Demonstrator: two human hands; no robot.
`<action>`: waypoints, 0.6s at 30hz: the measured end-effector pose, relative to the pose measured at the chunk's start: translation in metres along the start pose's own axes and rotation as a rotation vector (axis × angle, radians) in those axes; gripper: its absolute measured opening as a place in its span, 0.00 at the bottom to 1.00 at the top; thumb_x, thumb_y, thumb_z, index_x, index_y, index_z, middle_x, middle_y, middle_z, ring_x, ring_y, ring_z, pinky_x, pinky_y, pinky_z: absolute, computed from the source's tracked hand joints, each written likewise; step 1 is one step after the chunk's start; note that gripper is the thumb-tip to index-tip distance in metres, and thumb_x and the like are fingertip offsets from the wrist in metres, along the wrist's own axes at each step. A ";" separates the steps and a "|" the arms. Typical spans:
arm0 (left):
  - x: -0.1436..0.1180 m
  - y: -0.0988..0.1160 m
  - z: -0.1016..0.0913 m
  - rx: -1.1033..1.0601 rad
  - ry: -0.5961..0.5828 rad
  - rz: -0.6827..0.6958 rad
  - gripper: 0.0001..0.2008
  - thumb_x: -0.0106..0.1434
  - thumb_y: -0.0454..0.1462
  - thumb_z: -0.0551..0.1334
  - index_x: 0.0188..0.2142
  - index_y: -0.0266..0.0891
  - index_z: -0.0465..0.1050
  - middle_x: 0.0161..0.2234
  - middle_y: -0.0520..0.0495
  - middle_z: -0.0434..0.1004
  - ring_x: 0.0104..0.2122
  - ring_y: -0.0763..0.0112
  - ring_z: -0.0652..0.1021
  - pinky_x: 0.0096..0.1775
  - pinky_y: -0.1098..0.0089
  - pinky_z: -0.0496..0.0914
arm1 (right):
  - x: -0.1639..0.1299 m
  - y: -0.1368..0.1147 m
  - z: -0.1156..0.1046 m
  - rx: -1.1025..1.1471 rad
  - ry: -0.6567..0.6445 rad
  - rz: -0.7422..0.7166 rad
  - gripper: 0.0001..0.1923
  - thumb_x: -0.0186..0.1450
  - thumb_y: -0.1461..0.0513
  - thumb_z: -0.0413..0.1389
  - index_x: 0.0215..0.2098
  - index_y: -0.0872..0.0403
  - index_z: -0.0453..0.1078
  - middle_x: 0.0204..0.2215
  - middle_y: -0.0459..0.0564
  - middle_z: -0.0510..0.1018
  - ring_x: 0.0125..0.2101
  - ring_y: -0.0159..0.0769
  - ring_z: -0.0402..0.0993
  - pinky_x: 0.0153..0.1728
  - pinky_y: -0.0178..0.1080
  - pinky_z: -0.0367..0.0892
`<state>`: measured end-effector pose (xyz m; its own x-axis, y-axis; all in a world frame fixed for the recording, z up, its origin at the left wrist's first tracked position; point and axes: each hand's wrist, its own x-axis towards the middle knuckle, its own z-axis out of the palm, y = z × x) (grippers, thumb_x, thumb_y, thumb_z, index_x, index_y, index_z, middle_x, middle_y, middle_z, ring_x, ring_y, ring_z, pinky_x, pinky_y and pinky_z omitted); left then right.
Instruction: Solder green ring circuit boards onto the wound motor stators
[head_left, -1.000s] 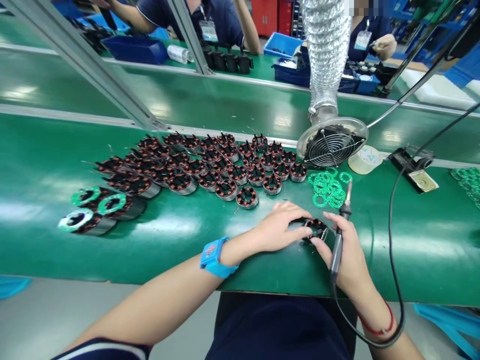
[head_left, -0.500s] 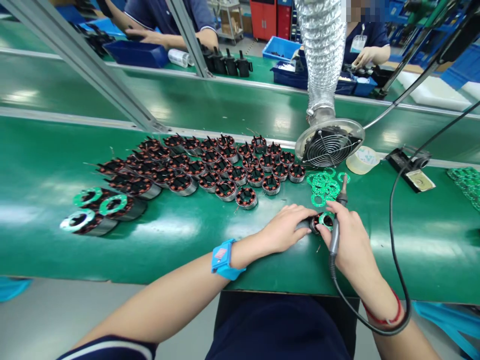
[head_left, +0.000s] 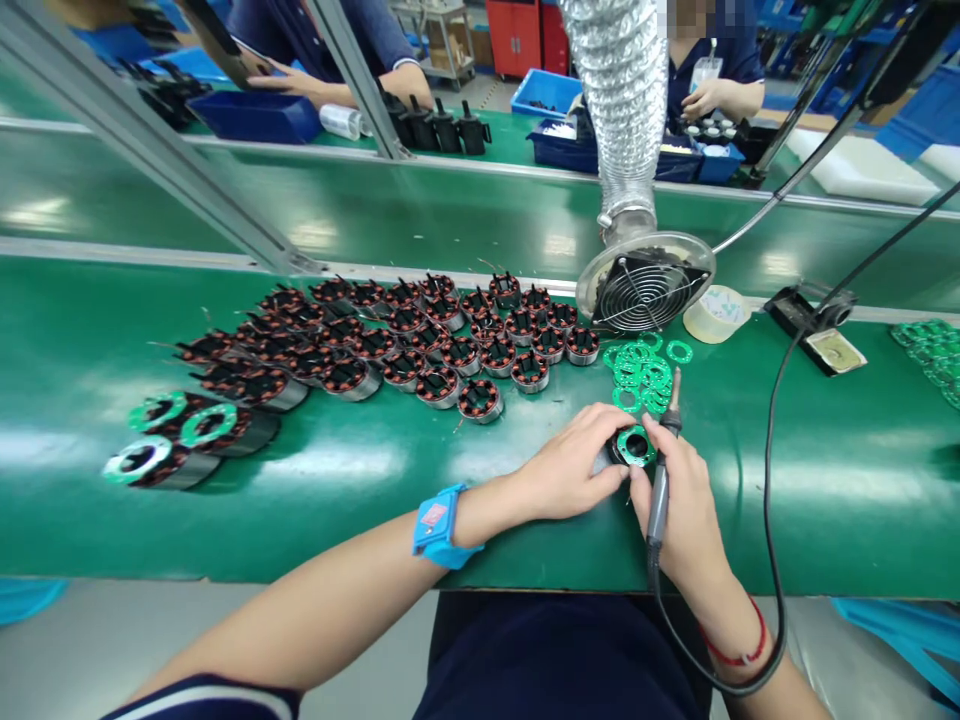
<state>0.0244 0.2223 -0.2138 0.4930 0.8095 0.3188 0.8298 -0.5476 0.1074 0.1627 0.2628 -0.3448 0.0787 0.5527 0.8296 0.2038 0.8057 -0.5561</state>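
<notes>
My left hand (head_left: 574,462) is closed around the side of a motor stator (head_left: 614,453) on the bench. On top of that stator lies a green ring-shaped circuit board (head_left: 637,461), facing up. Between the fingers of my right hand (head_left: 686,495) is a soldering iron (head_left: 658,505), its tip pointing away from me. Those same right fingertips touch the right edge of the board and stator. Just beyond my hands is a pile of loose green ring boards (head_left: 643,375).
Many copper-wound stators (head_left: 349,380) stand to the left, a few topped with ring boards (head_left: 208,425). A fume extractor (head_left: 646,290) hangs ahead. An iron stand with sponge (head_left: 836,352) and a round tub (head_left: 716,315) sit right. The iron's cable (head_left: 772,480) loops right. Co-workers sit across.
The ring board now sits flatter on the stator, face up. My left fingers and thumb have come further around it, and my right thumb has moved to its near side.
</notes>
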 end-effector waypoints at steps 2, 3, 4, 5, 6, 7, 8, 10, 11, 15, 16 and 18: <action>0.004 0.004 0.005 0.047 -0.009 0.002 0.20 0.68 0.38 0.65 0.58 0.40 0.69 0.57 0.37 0.75 0.57 0.53 0.74 0.60 0.48 0.72 | -0.003 0.004 -0.001 0.075 -0.021 -0.006 0.26 0.73 0.62 0.49 0.69 0.47 0.62 0.59 0.57 0.80 0.56 0.49 0.79 0.55 0.55 0.76; 0.006 0.005 0.008 0.082 -0.010 -0.008 0.19 0.68 0.39 0.66 0.57 0.40 0.70 0.56 0.37 0.76 0.56 0.52 0.75 0.59 0.48 0.73 | -0.004 0.006 -0.001 0.104 -0.022 0.005 0.26 0.73 0.63 0.48 0.68 0.46 0.62 0.58 0.56 0.81 0.54 0.47 0.80 0.55 0.54 0.76; 0.007 0.006 0.011 0.112 -0.009 -0.015 0.18 0.69 0.40 0.65 0.57 0.40 0.71 0.54 0.38 0.77 0.55 0.53 0.75 0.58 0.49 0.73 | -0.004 0.008 -0.001 0.126 -0.020 0.029 0.25 0.73 0.63 0.48 0.67 0.46 0.63 0.56 0.55 0.82 0.53 0.46 0.81 0.55 0.53 0.77; 0.009 0.007 0.012 0.134 -0.008 -0.014 0.17 0.70 0.40 0.65 0.57 0.39 0.71 0.53 0.38 0.77 0.54 0.53 0.75 0.57 0.49 0.74 | -0.004 0.010 0.000 0.143 -0.009 0.059 0.24 0.73 0.63 0.49 0.66 0.46 0.64 0.55 0.54 0.82 0.52 0.45 0.82 0.54 0.53 0.77; 0.009 0.007 0.012 0.151 -0.010 -0.006 0.17 0.71 0.39 0.63 0.58 0.39 0.72 0.53 0.37 0.77 0.53 0.53 0.75 0.57 0.49 0.74 | -0.003 0.011 0.001 0.157 0.006 0.091 0.23 0.73 0.62 0.50 0.66 0.46 0.65 0.55 0.55 0.82 0.52 0.45 0.82 0.54 0.53 0.78; 0.009 0.007 0.011 0.165 -0.017 0.008 0.18 0.71 0.39 0.63 0.59 0.39 0.72 0.53 0.37 0.77 0.53 0.53 0.75 0.57 0.49 0.74 | -0.003 0.011 0.002 0.168 0.030 0.121 0.23 0.73 0.62 0.51 0.65 0.46 0.65 0.54 0.55 0.82 0.53 0.46 0.82 0.54 0.53 0.78; 0.009 0.008 0.009 0.176 -0.030 0.023 0.18 0.72 0.38 0.62 0.59 0.39 0.72 0.53 0.37 0.77 0.53 0.54 0.76 0.57 0.50 0.75 | -0.003 0.011 0.004 0.175 0.061 0.146 0.23 0.72 0.61 0.52 0.65 0.47 0.65 0.53 0.56 0.82 0.53 0.46 0.81 0.54 0.53 0.78; 0.008 0.008 0.002 0.183 -0.079 0.044 0.18 0.71 0.36 0.62 0.60 0.39 0.73 0.54 0.38 0.76 0.54 0.54 0.76 0.58 0.51 0.75 | -0.003 0.011 0.007 0.189 0.118 0.176 0.23 0.71 0.61 0.54 0.64 0.48 0.64 0.49 0.55 0.82 0.49 0.45 0.82 0.53 0.52 0.79; 0.007 0.009 -0.001 0.179 -0.104 0.050 0.18 0.71 0.36 0.62 0.59 0.40 0.75 0.55 0.38 0.76 0.55 0.55 0.76 0.58 0.52 0.75 | -0.004 0.011 0.008 0.195 0.135 0.182 0.23 0.71 0.61 0.55 0.63 0.49 0.64 0.46 0.54 0.82 0.46 0.44 0.82 0.51 0.51 0.79; 0.005 0.008 -0.003 0.149 -0.112 0.049 0.16 0.70 0.35 0.62 0.57 0.39 0.77 0.60 0.37 0.74 0.59 0.56 0.76 0.61 0.56 0.75 | -0.004 0.010 0.005 0.238 0.108 0.195 0.20 0.71 0.62 0.55 0.61 0.48 0.65 0.39 0.49 0.82 0.40 0.40 0.84 0.47 0.47 0.81; 0.005 0.007 0.000 0.155 -0.083 0.047 0.16 0.70 0.35 0.62 0.57 0.38 0.76 0.60 0.37 0.75 0.59 0.57 0.77 0.61 0.57 0.76 | -0.004 0.009 0.003 0.250 0.100 0.199 0.20 0.71 0.61 0.55 0.60 0.48 0.65 0.39 0.49 0.83 0.40 0.40 0.84 0.46 0.46 0.81; 0.005 0.005 0.007 0.181 -0.020 0.050 0.16 0.71 0.35 0.61 0.57 0.37 0.76 0.58 0.36 0.77 0.58 0.57 0.78 0.60 0.56 0.77 | -0.004 0.009 0.000 0.276 0.087 0.206 0.19 0.71 0.60 0.57 0.59 0.48 0.66 0.39 0.49 0.84 0.39 0.40 0.85 0.45 0.45 0.82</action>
<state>0.0327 0.2253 -0.2180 0.5382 0.7875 0.3002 0.8369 -0.5416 -0.0795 0.1645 0.2673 -0.3529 0.1761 0.6992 0.6929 -0.0955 0.7127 -0.6949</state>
